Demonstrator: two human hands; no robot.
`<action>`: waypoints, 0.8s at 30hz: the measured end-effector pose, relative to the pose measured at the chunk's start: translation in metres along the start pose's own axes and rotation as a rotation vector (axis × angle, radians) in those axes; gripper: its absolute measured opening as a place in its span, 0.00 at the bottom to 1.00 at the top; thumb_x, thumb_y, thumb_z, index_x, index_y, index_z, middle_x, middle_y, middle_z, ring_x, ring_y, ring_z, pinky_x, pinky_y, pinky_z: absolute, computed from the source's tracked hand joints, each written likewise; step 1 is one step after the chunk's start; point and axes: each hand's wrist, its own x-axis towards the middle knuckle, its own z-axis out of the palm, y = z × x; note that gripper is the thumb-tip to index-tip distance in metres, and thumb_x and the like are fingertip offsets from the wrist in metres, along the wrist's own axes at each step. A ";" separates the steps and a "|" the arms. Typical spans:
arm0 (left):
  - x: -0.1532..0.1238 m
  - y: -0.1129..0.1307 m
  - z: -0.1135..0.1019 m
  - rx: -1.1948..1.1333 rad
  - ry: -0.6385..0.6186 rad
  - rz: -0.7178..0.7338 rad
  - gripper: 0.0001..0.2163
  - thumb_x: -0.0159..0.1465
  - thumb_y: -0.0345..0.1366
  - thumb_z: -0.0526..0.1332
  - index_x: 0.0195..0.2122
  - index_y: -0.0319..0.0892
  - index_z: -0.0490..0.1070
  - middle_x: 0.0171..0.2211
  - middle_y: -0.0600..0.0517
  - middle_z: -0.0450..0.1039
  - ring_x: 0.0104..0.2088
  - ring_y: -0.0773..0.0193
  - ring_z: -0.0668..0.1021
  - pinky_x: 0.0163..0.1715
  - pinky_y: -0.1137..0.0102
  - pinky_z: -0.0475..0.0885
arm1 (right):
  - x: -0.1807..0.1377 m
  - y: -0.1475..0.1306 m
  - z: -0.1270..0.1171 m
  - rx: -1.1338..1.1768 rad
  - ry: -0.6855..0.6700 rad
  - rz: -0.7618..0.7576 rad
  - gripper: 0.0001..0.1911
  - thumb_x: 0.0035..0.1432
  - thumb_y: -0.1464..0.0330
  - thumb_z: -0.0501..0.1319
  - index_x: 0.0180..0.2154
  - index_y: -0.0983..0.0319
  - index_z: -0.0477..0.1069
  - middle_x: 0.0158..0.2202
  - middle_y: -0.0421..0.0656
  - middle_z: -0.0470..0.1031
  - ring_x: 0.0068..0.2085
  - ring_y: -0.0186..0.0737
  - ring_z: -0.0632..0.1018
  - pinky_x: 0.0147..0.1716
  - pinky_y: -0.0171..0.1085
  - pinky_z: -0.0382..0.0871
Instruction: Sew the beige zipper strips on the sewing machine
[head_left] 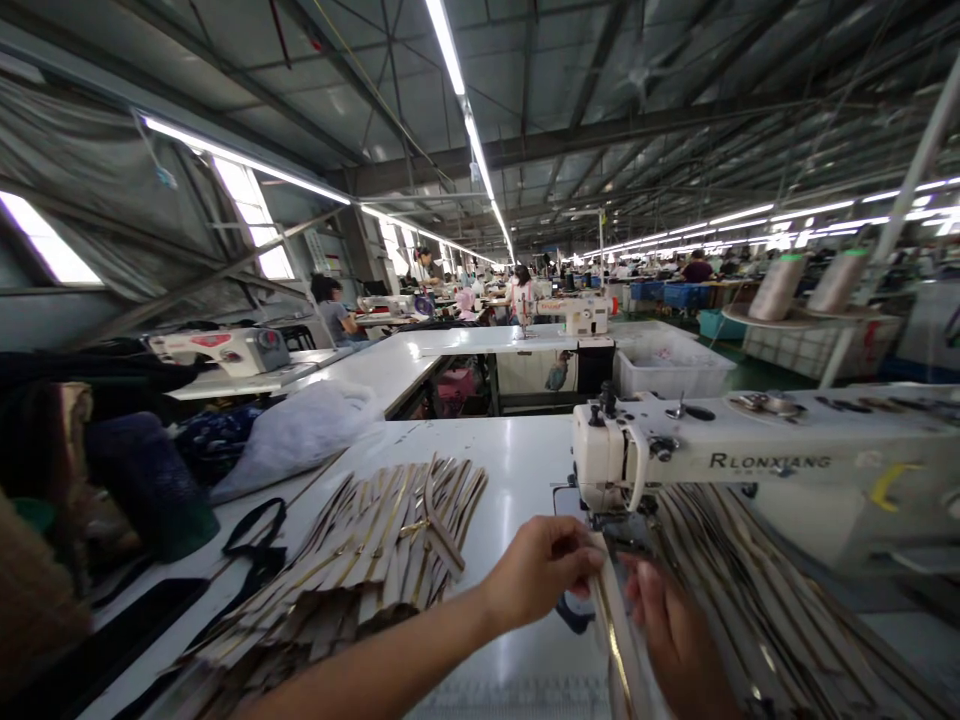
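Zip strip [615, 625], one: pale tape with a gold line, lying lengthwise on the near side of the head of a white sewing machine [750, 450]; far end too dark to place exactly. Left hand [536, 568]: fingers narrowed, holding that far end. Right hand [671, 622]: fingers curled just beside the right edge; blurred, cannot tell whether gripping or merely touching. Left pile of strips [382, 530]: fanned across the worktop [480, 445], some crosswise on top. Right pile of strips [739, 570]: partly below the machine arm, near the right hand. Hazards, as judged: skewing of the tape, from uneven tension; nipped fingertips, from closeness to the machine head; snagging of neighbouring strips, from loose ends lying so near.
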 end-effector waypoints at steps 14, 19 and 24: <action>0.034 -0.071 0.013 0.714 0.270 0.181 0.09 0.63 0.32 0.60 0.45 0.44 0.70 0.34 0.53 0.71 0.34 0.64 0.75 0.35 0.71 0.69 | 0.004 -0.004 0.012 -0.362 -0.138 0.035 0.14 0.63 0.70 0.52 0.40 0.61 0.76 0.36 0.45 0.79 0.37 0.42 0.80 0.39 0.39 0.72; 0.027 -0.070 0.009 0.867 0.092 0.417 0.08 0.68 0.32 0.56 0.39 0.43 0.76 0.40 0.49 0.73 0.41 0.60 0.74 0.43 0.68 0.70 | 0.004 -0.001 0.014 -0.426 -0.150 0.051 0.15 0.63 0.71 0.52 0.45 0.63 0.76 0.39 0.47 0.80 0.39 0.42 0.80 0.42 0.39 0.71; 0.024 -0.066 0.007 0.989 -0.012 0.453 0.13 0.68 0.30 0.56 0.52 0.41 0.71 0.41 0.47 0.74 0.42 0.57 0.73 0.44 0.65 0.71 | 0.004 0.000 0.014 -0.476 -0.156 0.032 0.16 0.63 0.72 0.51 0.43 0.62 0.77 0.38 0.46 0.79 0.39 0.42 0.80 0.41 0.38 0.71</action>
